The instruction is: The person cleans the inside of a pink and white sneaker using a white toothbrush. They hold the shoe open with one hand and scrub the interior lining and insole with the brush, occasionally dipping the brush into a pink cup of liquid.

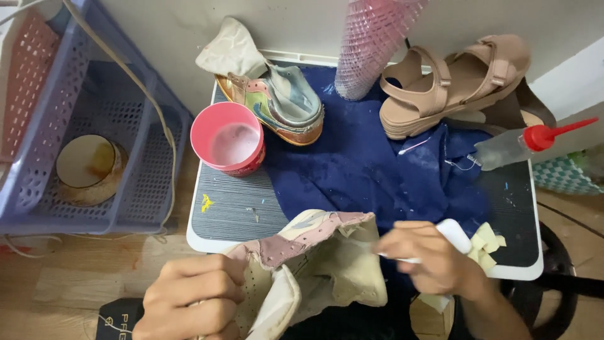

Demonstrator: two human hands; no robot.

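Worn shoe upper held over the near edge of a small counter, both hands engaged.

Left hand clamped on the cream-and-pink shoe upper, fingers curled around its near side. Right hand closed on a small white tool, blurred, touching the upper's right edge. Counter carries a blue cloth, pink cup, multicoloured child's shoe, tan sandal, clear squeeze bottle with red nozzle, and pale yellow scraps just beside the right hand. Lilac plastic basket stands left of the counter.
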